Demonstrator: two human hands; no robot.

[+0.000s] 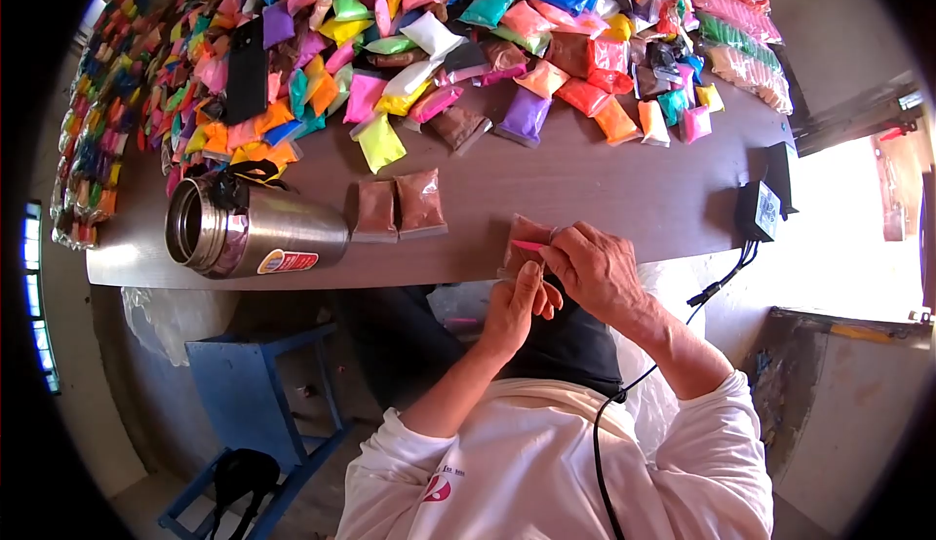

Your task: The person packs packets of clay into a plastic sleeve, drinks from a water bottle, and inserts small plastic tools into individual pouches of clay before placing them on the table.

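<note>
Brown packet (524, 228) lies at the counter's (634, 184) front edge. Right hand (597, 265): grip closed on slim pink item (528, 245) over packet. Left hand (514, 314): curled alongside; grip cannot be determined.

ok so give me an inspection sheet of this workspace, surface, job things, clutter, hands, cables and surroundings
Surface: brown table, bare in part along the near side.
Job's things: brown packet at the hands, pink strip over it; two more brown packets side by side to the left.
Clutter: heap of coloured packets along the far side, black phone among them; steel bottle, mouth uncovered.
Hands: right hand seems to pinch the pink strip; left hand close by, grip unclear.
Cables: black cable over the white shirt; others at the black box, right.
Surroundings: blue seat, lower left.
</note>
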